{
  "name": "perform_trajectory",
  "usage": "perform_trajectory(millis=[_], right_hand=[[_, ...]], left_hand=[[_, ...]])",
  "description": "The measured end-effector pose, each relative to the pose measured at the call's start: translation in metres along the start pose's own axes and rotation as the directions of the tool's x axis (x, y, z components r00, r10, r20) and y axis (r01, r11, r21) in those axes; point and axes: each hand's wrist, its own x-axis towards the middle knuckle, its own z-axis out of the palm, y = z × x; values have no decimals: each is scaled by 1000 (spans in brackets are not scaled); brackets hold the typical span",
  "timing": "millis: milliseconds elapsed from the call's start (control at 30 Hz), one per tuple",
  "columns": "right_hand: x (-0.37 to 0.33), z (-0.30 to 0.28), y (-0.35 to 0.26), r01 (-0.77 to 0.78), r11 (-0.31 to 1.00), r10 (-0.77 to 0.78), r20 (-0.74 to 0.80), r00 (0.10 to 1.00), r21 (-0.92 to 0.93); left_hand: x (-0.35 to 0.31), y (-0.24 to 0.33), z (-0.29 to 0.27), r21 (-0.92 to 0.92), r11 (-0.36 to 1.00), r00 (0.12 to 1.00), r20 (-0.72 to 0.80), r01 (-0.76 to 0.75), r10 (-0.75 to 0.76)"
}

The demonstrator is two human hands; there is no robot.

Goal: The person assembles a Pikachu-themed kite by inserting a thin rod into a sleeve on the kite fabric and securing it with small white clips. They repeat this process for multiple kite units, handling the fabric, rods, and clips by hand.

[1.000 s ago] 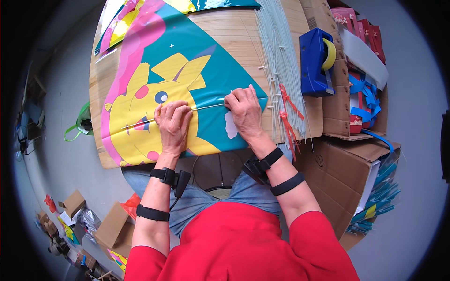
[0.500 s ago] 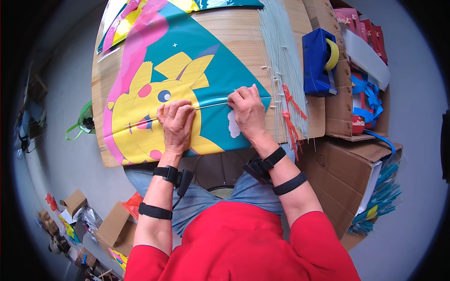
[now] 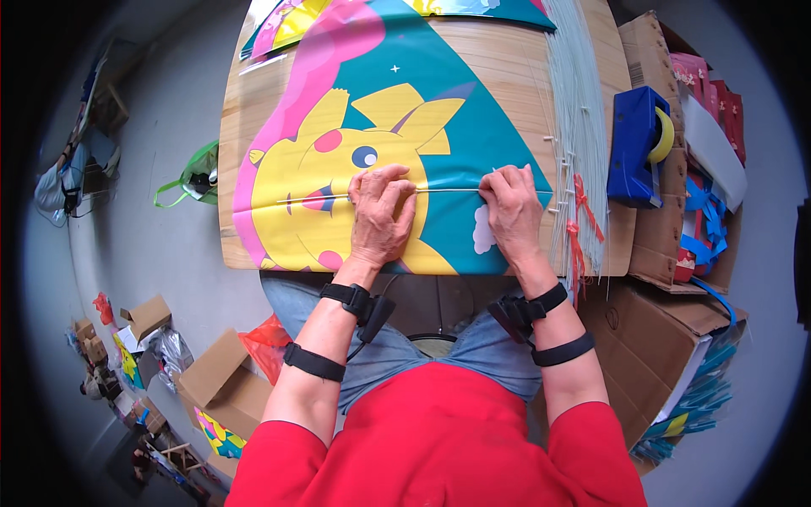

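Spread on the wooden table is a triangular kite sail (image 3: 486,127), teal and pink, printed with a yellow cartoon animal. A thin white rod (image 3: 452,191) lies across its lower part, running from the animal's mouth toward the right corner. My left hand (image 3: 382,221) rests on the printed animal, fingers bent and closed on the rod near its middle. Farther right, beside a printed cloud, my right hand (image 3: 514,213) pinches the rod close to the sail's right corner. The fingertips of both hands partly cover the rod.
Many thin white rods (image 3: 579,101) with red ties (image 3: 583,198) lie along the table's right side. Past them stand a blue tape dispenser (image 3: 635,148) and cardboard boxes (image 3: 650,346). More printed sheets (image 3: 481,10) lie at the far edge. A green bag (image 3: 198,173) is left of the table.
The whole view has shifted and turned slightly, so the table and both hands appear farther right. On the sail, the hands and the rod keep nearly the same places.
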Motion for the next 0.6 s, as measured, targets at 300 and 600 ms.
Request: perform_trajectory(millis=[300,600], right_hand=[[1,-1,0,17,1000,-17,15,1000,-12],[1,0,0,21,999,-21,15,1000,-27]], left_hand=[[3,2,-1,1,1000,1000,-10,1,-1],[3,2,-3,9,1000,1000,-6,-6,6]])
